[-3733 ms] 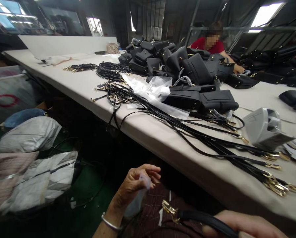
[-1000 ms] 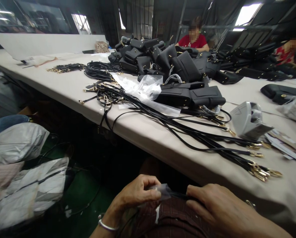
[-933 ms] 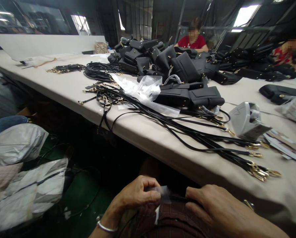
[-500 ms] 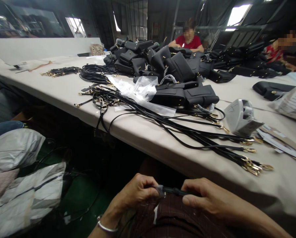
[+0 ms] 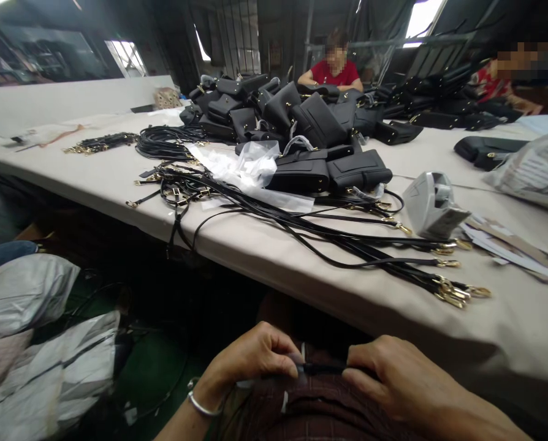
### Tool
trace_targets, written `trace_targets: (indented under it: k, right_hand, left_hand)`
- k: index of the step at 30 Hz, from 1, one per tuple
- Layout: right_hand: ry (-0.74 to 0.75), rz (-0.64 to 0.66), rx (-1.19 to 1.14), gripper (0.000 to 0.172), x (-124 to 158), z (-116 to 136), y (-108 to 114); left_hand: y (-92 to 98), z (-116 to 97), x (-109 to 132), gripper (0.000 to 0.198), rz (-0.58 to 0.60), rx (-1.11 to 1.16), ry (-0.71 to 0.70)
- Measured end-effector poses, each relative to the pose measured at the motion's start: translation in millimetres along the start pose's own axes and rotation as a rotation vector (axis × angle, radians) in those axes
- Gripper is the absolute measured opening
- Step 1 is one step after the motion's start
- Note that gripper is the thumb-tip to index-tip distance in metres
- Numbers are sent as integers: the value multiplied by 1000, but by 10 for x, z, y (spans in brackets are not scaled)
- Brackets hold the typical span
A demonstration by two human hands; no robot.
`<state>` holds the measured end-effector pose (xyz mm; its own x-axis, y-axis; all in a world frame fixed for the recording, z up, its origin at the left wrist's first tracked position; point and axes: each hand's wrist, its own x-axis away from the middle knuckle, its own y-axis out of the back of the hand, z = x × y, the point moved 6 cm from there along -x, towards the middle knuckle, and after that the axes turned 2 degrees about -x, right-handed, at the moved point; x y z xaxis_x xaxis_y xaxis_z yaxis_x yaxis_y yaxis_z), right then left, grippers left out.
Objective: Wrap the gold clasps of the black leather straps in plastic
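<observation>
Above my lap, a thin black strap [image 5: 324, 369] runs between my two hands. My left hand [image 5: 261, 354] is closed in a pinch at the strap's left end, where a bit of clear plastic film [image 5: 299, 367] shows at the fingertips. Thumb and fingers of my right hand [image 5: 387, 370] grip the strap's other side; whatever lies inside that palm is hidden. On the table edge in front lies a bundle of black straps [image 5: 301, 223] with gold clasps [image 5: 453, 291] at the right end.
Black handbags [image 5: 317, 119] are heaped on the long table [image 5: 237, 254]. Near them are crumpled white plastic [image 5: 246, 164], a grey tape dispenser [image 5: 433, 205] and paper strips [image 5: 508, 245]. Wrapped bundles [image 5: 67, 361] sit at lower left. A person in red [image 5: 333, 73] sits across the table.
The view has shifted slightly, so the table things appear further left. My hands have spread a little apart along the strap, with the right hand further right.
</observation>
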<state>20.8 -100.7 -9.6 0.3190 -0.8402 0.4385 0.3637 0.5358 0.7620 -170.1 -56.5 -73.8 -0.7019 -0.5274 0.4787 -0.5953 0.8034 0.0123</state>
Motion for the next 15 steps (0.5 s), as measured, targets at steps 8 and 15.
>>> trace_targets:
  k: [8, 15]
  right_hand:
    - [39, -42, -95, 27, -13, 34, -60]
    - [-28, 155, -816, 30, -61, -137, -250]
  left_hand:
    - [-83, 209, -156, 36, -63, 138, 22]
    - [0, 181, -134, 24, -312, -190, -116]
